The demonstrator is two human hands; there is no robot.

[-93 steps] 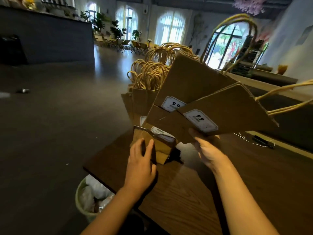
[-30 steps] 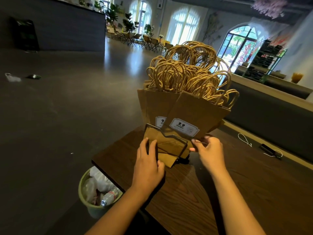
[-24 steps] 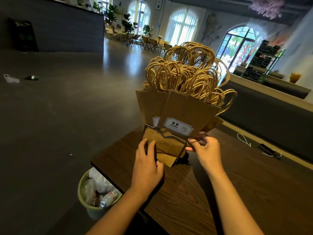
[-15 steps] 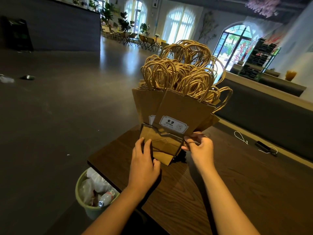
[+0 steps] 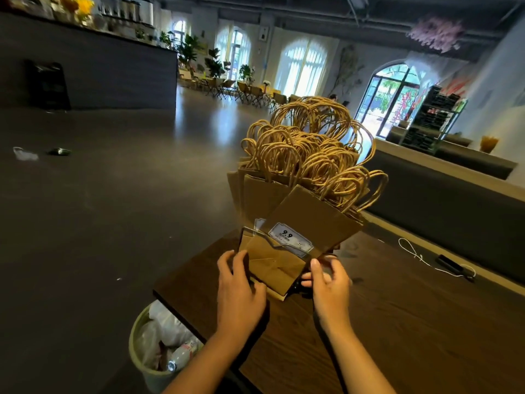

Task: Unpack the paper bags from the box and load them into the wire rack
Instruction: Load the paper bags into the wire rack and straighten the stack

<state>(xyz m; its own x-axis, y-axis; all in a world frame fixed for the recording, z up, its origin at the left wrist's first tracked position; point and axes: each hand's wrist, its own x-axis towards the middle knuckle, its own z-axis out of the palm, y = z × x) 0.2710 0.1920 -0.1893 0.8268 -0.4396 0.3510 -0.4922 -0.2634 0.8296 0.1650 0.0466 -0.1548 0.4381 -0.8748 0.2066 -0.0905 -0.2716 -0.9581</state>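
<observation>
I am looking out over what seems to be a café or a shop with seating, a large open hall. Tall arched windows (image 5: 304, 72) are letting daylight in at the far end, and folding chairs (image 5: 247, 92) are standing there in a group among potted plants (image 5: 189, 54). A long dark counter (image 5: 93, 72) is running along the left with jars and yellow flowers (image 5: 78, 4) on top. On the right a shelving unit (image 5: 433, 120) is holding stacked dark goods, and pink blossoms (image 5: 436, 32) are hanging from the ceiling. Right before me, brown paper bags (image 5: 312, 220) bearing a price label (image 5: 289, 237) reading 9.9 are standing on a wooden table (image 5: 397, 322).
</observation>
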